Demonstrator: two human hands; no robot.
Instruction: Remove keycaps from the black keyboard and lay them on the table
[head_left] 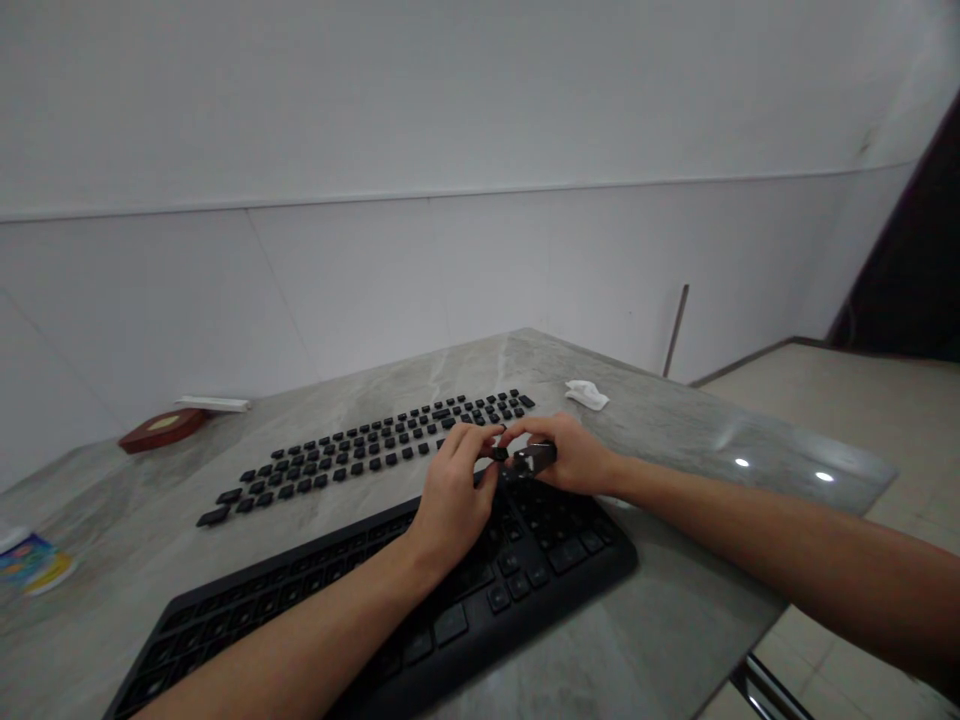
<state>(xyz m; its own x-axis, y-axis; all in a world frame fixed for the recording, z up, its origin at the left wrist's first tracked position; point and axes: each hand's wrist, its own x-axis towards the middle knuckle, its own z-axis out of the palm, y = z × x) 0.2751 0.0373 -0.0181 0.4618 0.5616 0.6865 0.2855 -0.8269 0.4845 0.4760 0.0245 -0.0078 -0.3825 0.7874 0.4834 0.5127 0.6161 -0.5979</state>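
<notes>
- The hands, in the head view, meet above the back rim of the keyboard: the left hand pinches a small black piece, apparently a keycap, between thumb and forefinger.
- The right hand is closed around a dark tool, its fingertips close to the left ones; whether they also touch the small piece is too blurred to tell.
- The black keyboard lies aslant at the near edge of the worktop, partly beneath the left forearm.
- Its left and back portions show bare sockets, so by judgement most of the main block is uncapped.
- Seated keys remain along its front rim, with the arrow cluster and a few more toward its right end; these look like the capped share.
- Beyond the keyboard, toward the worktop's far edge, loose keycaps sit in neat slanting rows, apart from the board, which suggests a large share is off and sorted.
- How many sockets the hands and forearm hide cannot be told.
- A crumpled white tissue lies near the worktop's far corner; a reddish-brown wooden object and a white strip lie by the far edge, leftward.
- A container with a colourful label stands toward the left.
</notes>
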